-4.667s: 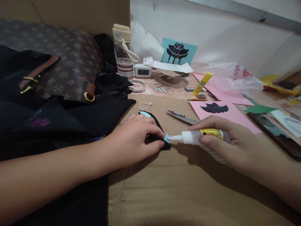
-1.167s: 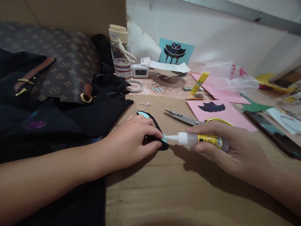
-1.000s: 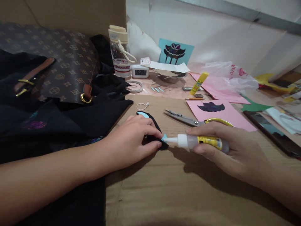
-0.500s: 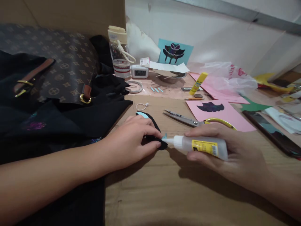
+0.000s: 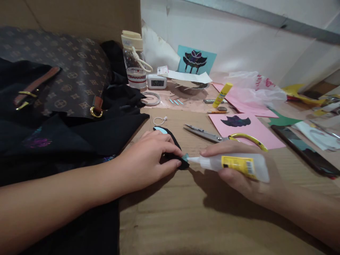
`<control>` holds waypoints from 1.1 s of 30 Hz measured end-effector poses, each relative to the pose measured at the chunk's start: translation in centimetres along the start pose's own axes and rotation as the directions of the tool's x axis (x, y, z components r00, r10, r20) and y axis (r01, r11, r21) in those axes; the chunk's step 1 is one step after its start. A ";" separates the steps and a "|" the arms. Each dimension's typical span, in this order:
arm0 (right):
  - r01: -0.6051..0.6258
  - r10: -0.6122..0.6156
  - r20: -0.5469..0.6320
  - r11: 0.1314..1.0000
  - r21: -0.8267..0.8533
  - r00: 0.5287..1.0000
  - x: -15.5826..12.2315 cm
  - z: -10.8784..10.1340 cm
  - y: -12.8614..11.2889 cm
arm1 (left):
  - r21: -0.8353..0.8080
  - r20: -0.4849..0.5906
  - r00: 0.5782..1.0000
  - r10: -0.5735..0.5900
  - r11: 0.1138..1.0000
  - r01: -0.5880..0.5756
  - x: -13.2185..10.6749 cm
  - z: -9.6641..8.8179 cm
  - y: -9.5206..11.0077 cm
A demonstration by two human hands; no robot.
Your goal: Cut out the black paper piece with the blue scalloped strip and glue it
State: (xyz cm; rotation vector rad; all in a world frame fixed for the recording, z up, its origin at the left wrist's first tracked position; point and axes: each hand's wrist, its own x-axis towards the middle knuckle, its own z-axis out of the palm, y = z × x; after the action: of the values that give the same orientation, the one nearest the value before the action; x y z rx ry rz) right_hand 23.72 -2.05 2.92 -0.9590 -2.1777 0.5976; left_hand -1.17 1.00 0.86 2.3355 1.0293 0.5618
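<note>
My left hand pinches the near end of a black fabric piece that has light blue paper on it. Part of the piece is hidden under my fingers. My right hand is wrapped round a clear glue bottle with a yellow label, tilted sideways. Its white nozzle points left, with the tip at the small blue flap by my left fingertips; I cannot tell whether it touches. Just beyond the right hand lie scissors with yellow handles. A small white cap on a loop lies past the fabric piece.
Pink paper with a dark cutout and a phone lie at right. Farther back stand a glue stick, a digital clock and a water bottle. A brown patterned bag and black cloth fill the left.
My right hand has turned the glue bottle slightly and shifted it a little to the right. My left hand stays on the fabric piece.
</note>
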 end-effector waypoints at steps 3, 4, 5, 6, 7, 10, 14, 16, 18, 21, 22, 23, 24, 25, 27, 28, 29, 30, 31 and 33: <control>-0.026 0.026 -0.039 1.000 0.001 0.999 -0.4 -0.3 -0.1 | 0.001 0.001 1.000 -0.007 1.000 0.007 0.0 -0.1 0.1; -0.039 0.039 -0.034 0.999 -0.008 0.999 -0.4 -0.4 -0.1 | 0.001 -0.003 1.000 -0.006 1.000 0.006 -0.1 -0.1 0.1; -0.047 0.046 -0.030 0.999 -0.020 0.998 -0.4 -0.4 -0.1 | 0.001 -0.006 1.000 -0.007 1.000 0.007 -0.1 -0.1 0.1; -0.054 0.053 -0.024 0.998 -0.035 0.998 -0.3 -0.4 0.0 | 0.001 -0.007 1.000 -0.006 1.000 0.006 -0.1 -0.1 0.1; -0.056 0.055 -0.016 0.997 -0.046 0.998 -0.2 -0.4 0.0 | 0.001 -0.005 1.000 -0.005 1.000 0.005 0.0 -0.1 0.1; -0.066 0.066 -0.012 0.996 -0.060 0.998 0.0 -0.2 0.2 | 0.005 -0.003 1.000 0.006 1.000 -0.006 0.1 0.0 0.1; -0.080 0.078 -0.047 0.995 -0.051 0.996 0.1 0.1 0.4 | 0.004 0.002 1.000 0.001 1.000 -0.001 0.1 0.0 0.1; -0.079 0.078 -0.053 0.996 -0.027 0.996 0.1 0.1 0.5 | 0.006 0.006 1.000 -0.006 1.000 0.006 0.1 0.0 0.1; -0.084 0.083 -0.052 0.996 -0.006 0.995 0.2 0.2 0.4 | 0.008 0.015 1.000 -0.007 1.000 0.007 0.1 -0.1 0.1; -0.087 0.087 -0.060 0.996 -0.009 0.994 0.4 0.2 0.3 | 0.010 0.043 0.999 -0.009 1.000 0.009 0.1 -0.3 0.1; -0.085 0.084 -0.062 0.996 -0.010 0.994 0.5 0.1 0.2 | 0.012 0.050 0.999 -0.012 1.000 0.011 0.2 -0.4 0.1; -0.080 0.079 -0.062 0.997 -0.006 0.995 0.6 0.1 0.2 | 0.014 0.056 0.998 -0.013 1.000 0.012 0.2 -0.5 0.1; -0.075 0.075 -0.061 0.997 0.001 0.995 0.6 0.1 0.1 | 0.015 0.061 0.998 -0.014 1.000 0.013 0.3 -0.5 0.0; -0.071 0.072 -0.058 0.997 0.010 0.996 0.7 0.1 0.1 | 0.016 0.062 0.998 -0.014 1.000 0.013 0.3 -0.5 0.0; -0.081 0.082 -0.055 0.997 0.016 0.995 0.8 0.1 0.0 | 0.020 0.060 0.998 -0.013 1.000 0.012 0.4 -0.6 0.1; -0.089 0.089 -0.055 0.996 0.013 0.994 0.8 0.1 0.0 | 0.023 0.059 0.998 -0.014 1.000 0.012 0.4 -0.6 0.1; -0.096 0.097 -0.057 0.995 0.008 0.994 0.8 0.1 0.0 | 0.028 0.058 0.998 -0.016 1.000 0.014 0.4 -0.6 0.1; -0.104 0.104 -0.058 0.995 0.004 0.993 0.8 0.1 -0.1 | 0.031 0.055 0.998 -0.016 0.999 0.014 0.4 -0.6 0.2; -0.109 0.108 -0.058 0.994 0.001 0.992 0.9 0.2 -0.1 | 0.033 0.054 0.998 -0.015 0.999 0.013 0.4 -0.6 0.2; -0.103 0.103 -0.059 0.995 -0.004 0.993 0.9 0.2 -0.1 | 0.032 0.054 0.998 -0.011 0.999 0.009 0.4 -0.7 0.2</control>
State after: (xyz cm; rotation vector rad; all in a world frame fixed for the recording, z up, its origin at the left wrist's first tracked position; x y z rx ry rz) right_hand 23.10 -1.49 3.21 -1.0845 -2.0891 0.6032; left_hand -1.18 1.36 1.56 2.3588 1.0311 0.4790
